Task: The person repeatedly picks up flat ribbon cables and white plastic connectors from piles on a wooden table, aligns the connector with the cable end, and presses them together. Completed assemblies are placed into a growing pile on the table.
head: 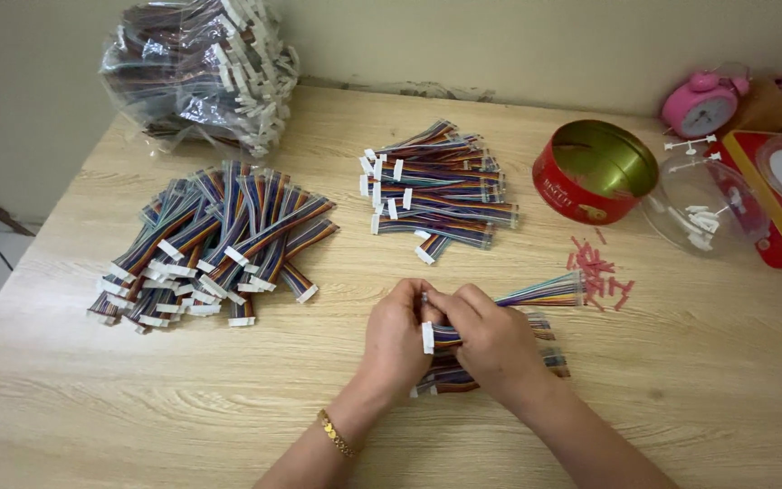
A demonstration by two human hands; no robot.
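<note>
Gripping one ribbon cable [536, 294], left hand [395, 340] and right hand [491, 340] meet mid-table; bare wood nearer the table edge [138, 453].

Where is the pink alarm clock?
The pink alarm clock stands at the table's far right, against the wall, just behind the round red tin.

The worktop [699, 380] is showing pale wood grain. The ribbon cables [214, 240] are running in rainbow stripes with white connectors. The round tin [590, 177] is looking red outside, gold inside. The small pieces [601, 272] are red, the alarm clock [700, 104] pink.
</note>
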